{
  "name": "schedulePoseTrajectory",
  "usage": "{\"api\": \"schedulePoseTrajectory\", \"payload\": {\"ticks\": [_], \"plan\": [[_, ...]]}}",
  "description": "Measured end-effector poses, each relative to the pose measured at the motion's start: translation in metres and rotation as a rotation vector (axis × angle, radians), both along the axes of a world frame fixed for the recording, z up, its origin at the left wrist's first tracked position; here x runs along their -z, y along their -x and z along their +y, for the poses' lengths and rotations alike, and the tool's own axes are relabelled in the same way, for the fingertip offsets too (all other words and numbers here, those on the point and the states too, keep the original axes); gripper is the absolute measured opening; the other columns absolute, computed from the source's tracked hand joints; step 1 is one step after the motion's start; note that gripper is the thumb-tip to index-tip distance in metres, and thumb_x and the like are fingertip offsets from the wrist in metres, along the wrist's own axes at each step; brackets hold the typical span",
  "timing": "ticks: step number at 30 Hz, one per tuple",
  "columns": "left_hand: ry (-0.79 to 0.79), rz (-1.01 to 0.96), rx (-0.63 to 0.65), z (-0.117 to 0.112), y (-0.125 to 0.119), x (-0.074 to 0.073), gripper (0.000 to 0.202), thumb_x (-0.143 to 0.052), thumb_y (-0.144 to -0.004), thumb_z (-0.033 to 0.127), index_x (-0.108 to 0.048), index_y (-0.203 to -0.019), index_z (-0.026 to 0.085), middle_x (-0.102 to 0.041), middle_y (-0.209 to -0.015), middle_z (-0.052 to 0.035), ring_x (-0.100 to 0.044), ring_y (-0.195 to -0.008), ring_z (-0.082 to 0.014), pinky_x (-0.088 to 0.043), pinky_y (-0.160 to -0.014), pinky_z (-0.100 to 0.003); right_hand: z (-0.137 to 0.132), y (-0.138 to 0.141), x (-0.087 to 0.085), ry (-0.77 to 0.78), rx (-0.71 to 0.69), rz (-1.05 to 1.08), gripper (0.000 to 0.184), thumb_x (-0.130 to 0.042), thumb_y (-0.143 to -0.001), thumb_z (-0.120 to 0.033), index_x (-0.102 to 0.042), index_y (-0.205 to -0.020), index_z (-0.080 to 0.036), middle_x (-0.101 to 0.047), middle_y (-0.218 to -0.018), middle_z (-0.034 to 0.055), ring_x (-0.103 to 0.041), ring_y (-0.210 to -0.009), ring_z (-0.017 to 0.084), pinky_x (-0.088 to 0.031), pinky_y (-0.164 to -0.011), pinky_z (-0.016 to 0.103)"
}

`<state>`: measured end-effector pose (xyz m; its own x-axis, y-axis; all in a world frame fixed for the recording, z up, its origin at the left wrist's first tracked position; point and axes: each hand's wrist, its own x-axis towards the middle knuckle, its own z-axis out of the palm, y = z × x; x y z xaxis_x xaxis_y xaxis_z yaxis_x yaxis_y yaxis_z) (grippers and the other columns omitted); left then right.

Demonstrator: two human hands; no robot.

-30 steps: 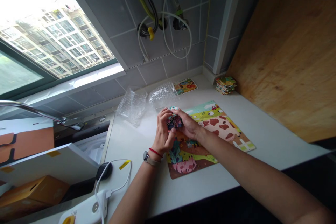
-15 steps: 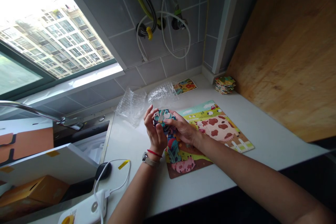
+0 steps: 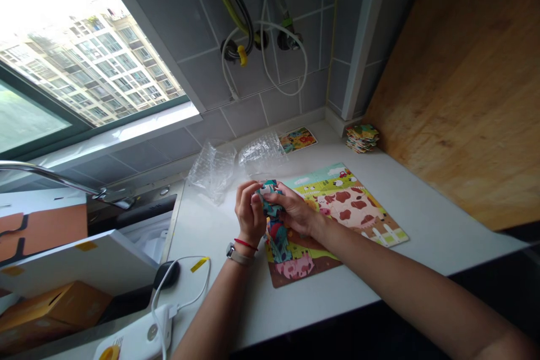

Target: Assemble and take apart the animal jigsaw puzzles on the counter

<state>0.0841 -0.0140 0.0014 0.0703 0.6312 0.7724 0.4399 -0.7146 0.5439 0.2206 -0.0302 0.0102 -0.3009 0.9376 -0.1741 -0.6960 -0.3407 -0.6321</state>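
I see puzzle pieces [image 3: 269,198] pinched between left hand [image 3: 250,209] and right hand [image 3: 295,211], fingers curled, just above farm jigsaw [image 3: 350,208]. Past jigsaw: stacked pieces [image 3: 361,138], bubble-wrap bags [image 3: 214,171]. Left of jigsaw, cardboard box [image 3: 54,309], contents hidden.

No words, numbers or brands can be read anywhere. Small marks on the white charger [image 3: 137,340] at near left are too blurred to make out.
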Motion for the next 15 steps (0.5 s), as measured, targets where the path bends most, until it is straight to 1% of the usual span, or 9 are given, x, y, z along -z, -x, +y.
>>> {"api": "schedulePoseTrajectory", "payload": {"ticks": [2,4,6,8,10,12,15], "plan": [[0.034,0.063,0.044,0.001,0.001,-0.001,0.034,-0.038,-0.111,0.038,-0.065,-0.122,0.020,-0.067,-0.128,-0.0139,-0.065,-0.120,-0.0250,-0.054,-0.102,-0.043,0.001,0.000,0.001,0.021,0.012,-0.006,0.045,-0.091,-0.066,-0.026,-0.065,-0.103,-0.024,-0.074,-0.088,-0.0022,-0.069,-0.082,0.017,-0.051,-0.068,0.024],[0.081,0.138,0.119,0.002,0.001,-0.001,0.040,-0.033,-0.112,0.040,-0.063,-0.130,0.020,-0.061,-0.146,-0.0162,-0.060,-0.134,-0.0267,-0.051,-0.110,-0.046,0.002,-0.001,0.001,0.013,0.032,-0.017,0.040,-0.091,-0.066,-0.027,-0.065,-0.097,-0.023,-0.073,-0.085,-0.0023,-0.068,-0.077,0.016,-0.050,-0.067,0.024],[0.114,0.218,0.167,0.003,0.001,0.000,0.047,-0.026,-0.113,0.042,-0.063,-0.134,0.021,-0.052,-0.158,-0.0159,-0.049,-0.147,-0.0287,-0.043,-0.119,-0.052,0.002,-0.003,-0.001,-0.013,0.050,-0.037,0.036,-0.089,-0.066,-0.027,-0.066,-0.094,-0.023,-0.073,-0.084,-0.0023,-0.066,-0.074,0.015,-0.049,-0.066,0.024],[0.119,0.271,0.160,0.003,0.000,0.001,0.054,-0.021,-0.113,0.048,-0.060,-0.139,0.021,-0.046,-0.163,-0.0152,-0.034,-0.157,-0.0309,-0.032,-0.125,-0.058,0.003,-0.005,-0.004,-0.029,0.061,-0.065,0.036,-0.088,-0.066,-0.027,-0.067,-0.095,-0.023,-0.073,-0.084,-0.0020,-0.066,-0.074,0.015,-0.049,-0.066,0.025],[0.117,0.291,0.141,0.003,0.000,0.002,0.061,-0.018,-0.111,0.056,-0.053,-0.149,0.022,-0.041,-0.167,-0.0150,-0.021,-0.162,-0.0323,-0.024,-0.127,-0.063,0.004,-0.007,-0.007,-0.030,0.075,-0.098,0.038,-0.088,-0.065,-0.027,-0.068,-0.097,-0.024,-0.074,-0.086,-0.0018,-0.065,-0.074,0.016,-0.049,-0.065,0.025],[0.130,0.271,0.150,0.004,0.001,0.004,0.066,-0.018,-0.109,0.062,-0.045,-0.156,0.024,-0.035,-0.169,-0.0148,-0.019,-0.162,-0.0325,-0.024,-0.127,-0.063,0.005,-0.009,-0.010,-0.029,0.094,-0.134,0.039,-0.089,-0.064,-0.027,-0.069,-0.097,-0.024,-0.074,-0.086,-0.0025,-0.064,-0.072,0.015,-0.048,-0.063,0.025],[0.173,0.164,0.189,0.006,0.002,0.011,0.064,-0.021,-0.109,0.062,-0.037,-0.159,0.026,-0.033,-0.170,-0.0157,-0.027,-0.160,-0.0311,-0.029,-0.126,-0.058,0.006,-0.012,-0.014,-0.028,0.110,-0.168,0.038,-0.090,-0.063,-0.028,-0.068,-0.094,-0.024,-0.072,-0.082,-0.0040,-0.061,-0.068,0.013,-0.050,-0.063,0.024]]}}
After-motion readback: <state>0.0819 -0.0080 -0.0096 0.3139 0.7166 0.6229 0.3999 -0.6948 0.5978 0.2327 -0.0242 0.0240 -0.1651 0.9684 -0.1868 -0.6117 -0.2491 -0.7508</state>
